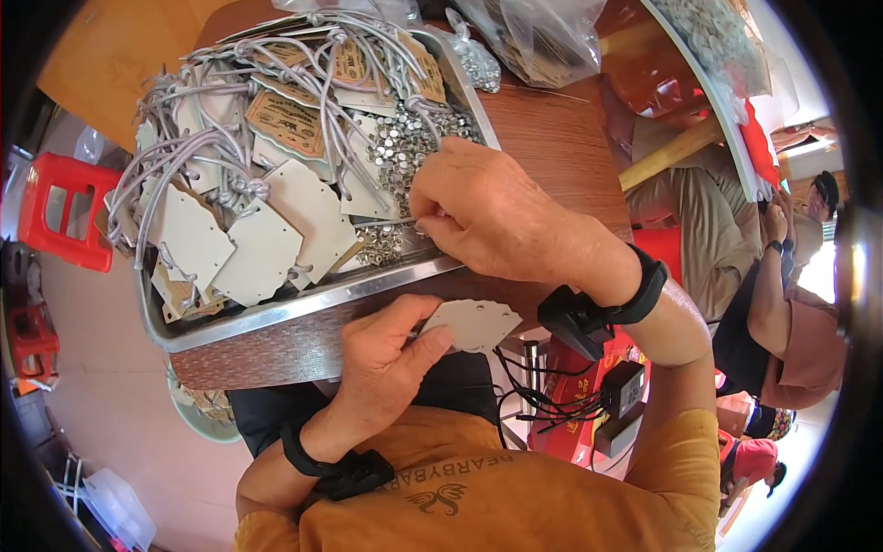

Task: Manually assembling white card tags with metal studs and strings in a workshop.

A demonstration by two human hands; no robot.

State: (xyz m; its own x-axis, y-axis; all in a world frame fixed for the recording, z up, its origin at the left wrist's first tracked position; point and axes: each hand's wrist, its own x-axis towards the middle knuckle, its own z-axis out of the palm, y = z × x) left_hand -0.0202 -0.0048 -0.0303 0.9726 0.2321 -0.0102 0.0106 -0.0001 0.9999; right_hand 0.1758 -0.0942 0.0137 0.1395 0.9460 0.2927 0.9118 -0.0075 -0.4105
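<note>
Hands at work over a metal tray [303, 308], seen from above. Left hand [382, 359] sits below the tray's near rim, thumb and fingers pinched on a pale paper tag [478, 322] w/ scalloped edges and small holes; the tag is held flat, just in front of the tray, above the person's lap. Right hand [487, 216] reaches over the rim into the tray, fingers curled narrow, tips down at a heap of small silver eyelets [400, 152]. Can't tell if it has one pinched; fingertips are hidden.

Tray sits on a brown wood table [552, 129]. Its left side is piled w/ more blank tags [267, 244], printed brown tags [285, 120] and tangles of grey cord [184, 152] looped through them. Clear plastic bags [533, 37] lie at the table's far end. Black bands w/ wired units are strapped on both wrists. Red stool [60, 216] stands at left; another person [782, 322] sits at right.

Risks, as I judge them: eyelets are tiny and loose, so a weak pinch could drop one off the rim into the lap or onto the floor. Cords lie near the right hand; a snagged finger could drag tags across the heap and scatter it. Tag is thin; too hard a pinch may crease it.
</note>
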